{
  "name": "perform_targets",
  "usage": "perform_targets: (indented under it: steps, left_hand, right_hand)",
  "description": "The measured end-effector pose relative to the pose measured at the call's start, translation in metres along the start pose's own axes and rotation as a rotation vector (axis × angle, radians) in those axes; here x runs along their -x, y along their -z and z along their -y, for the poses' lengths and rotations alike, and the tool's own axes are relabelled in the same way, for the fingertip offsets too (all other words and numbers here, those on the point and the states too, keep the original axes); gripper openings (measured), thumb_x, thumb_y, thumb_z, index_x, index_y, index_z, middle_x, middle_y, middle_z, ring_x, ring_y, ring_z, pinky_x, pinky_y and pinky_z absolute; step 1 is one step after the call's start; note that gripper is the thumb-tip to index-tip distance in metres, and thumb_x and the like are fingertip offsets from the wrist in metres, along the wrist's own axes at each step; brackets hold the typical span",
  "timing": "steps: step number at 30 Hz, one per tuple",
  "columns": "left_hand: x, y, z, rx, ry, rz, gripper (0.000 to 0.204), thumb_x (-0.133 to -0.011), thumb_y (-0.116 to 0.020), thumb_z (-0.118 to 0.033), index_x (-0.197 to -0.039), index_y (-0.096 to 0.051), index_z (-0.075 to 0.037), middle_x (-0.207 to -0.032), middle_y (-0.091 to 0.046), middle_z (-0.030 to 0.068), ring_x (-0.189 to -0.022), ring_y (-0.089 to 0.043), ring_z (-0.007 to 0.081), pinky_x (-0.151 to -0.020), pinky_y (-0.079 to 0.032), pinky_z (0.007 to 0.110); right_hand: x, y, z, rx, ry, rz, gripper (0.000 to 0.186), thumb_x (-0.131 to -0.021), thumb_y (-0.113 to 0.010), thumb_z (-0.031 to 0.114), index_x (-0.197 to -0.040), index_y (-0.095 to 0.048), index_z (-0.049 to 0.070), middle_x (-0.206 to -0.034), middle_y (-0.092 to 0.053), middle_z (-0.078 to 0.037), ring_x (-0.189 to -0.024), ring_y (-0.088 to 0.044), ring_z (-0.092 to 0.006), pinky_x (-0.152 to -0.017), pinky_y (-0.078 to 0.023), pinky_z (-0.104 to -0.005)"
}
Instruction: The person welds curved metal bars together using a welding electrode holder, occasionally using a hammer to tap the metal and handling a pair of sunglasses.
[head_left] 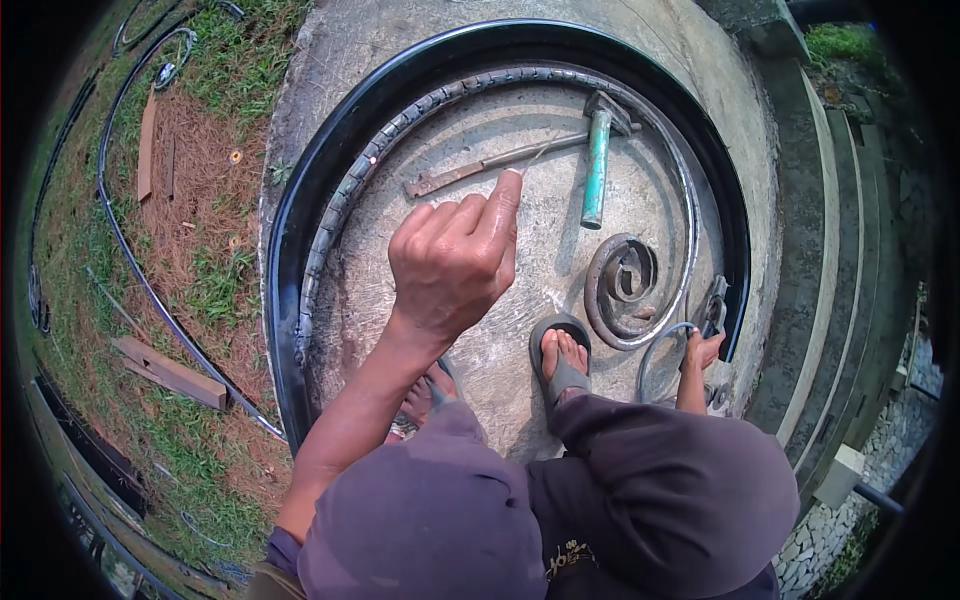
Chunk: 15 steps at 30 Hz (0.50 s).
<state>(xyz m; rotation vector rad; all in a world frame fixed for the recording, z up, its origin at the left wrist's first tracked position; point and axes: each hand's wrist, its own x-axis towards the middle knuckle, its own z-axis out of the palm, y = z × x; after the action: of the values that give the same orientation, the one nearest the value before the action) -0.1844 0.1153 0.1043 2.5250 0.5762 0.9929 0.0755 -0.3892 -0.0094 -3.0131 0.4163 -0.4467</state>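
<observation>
My left hand is raised in the middle of the view, its fingers curled into a fist; what they hold, if anything, is hidden. A thin pale line shows just past its fingertip. At the lower right, my right hand grips a dark clamp-like tool with a cable looping off it. Below my left hand is the concrete slab. A hammer with a green handle lies beyond it, its head near a rusty metal bar. A curved metal strip ending in a spiral lies nearby.
A black curved rim-like band arches round the work spot. My sandalled foot stands near the spiral. At left, a wooden block, a plank and a long bent tube lie on grass. Concrete steps line the right.
</observation>
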Motion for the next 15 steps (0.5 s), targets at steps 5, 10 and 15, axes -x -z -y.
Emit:
perform_targets:
  steps: [5, 10, 15]
  left_hand:
    - [0.035, -0.010, -0.007, -0.075, -0.031, 0.082, 0.036, -0.077, -0.065, -0.013, -0.112, -0.071, -0.007, -0.064, -0.049, -0.0011, -0.057, -0.051, 0.0130, -0.056, -0.038, 0.030]
    - [0.098, -0.019, -0.017, -0.082, 0.010, 0.382, 0.034, -0.079, -0.067, -0.013, -0.112, -0.070, -0.006, -0.070, -0.058, 0.0025, -0.065, -0.056, 0.0178, -0.064, -0.041, 0.033]
    - [0.102, -0.043, -0.040, 0.137, 0.136, 0.474, 0.025, -0.086, -0.065, -0.025, -0.097, -0.069, -0.003, -0.083, -0.063, 0.0096, -0.085, -0.059, 0.0249, -0.085, -0.041, 0.042]
  right_hand:
    - [-0.015, -0.002, -0.020, 0.060, 0.105, 0.075, 0.071, -0.076, -0.080, 0.028, -0.136, -0.049, 0.006, -0.120, -0.064, -0.029, -0.113, -0.060, -0.0455, -0.096, -0.046, -0.0499]
    - [-0.012, 0.057, 0.047, 0.368, 0.270, 0.525, 0.062, -0.076, -0.073, 0.028, -0.132, -0.058, 0.005, -0.121, -0.065, -0.025, -0.115, -0.062, -0.0421, -0.099, -0.047, -0.0475]
    - [-0.061, 0.095, 0.147, 0.163, 0.668, 0.399, 0.043, -0.088, -0.068, 0.030, -0.121, -0.065, 0.003, -0.104, -0.071, -0.024, -0.102, -0.068, -0.0386, -0.087, -0.053, -0.0469]
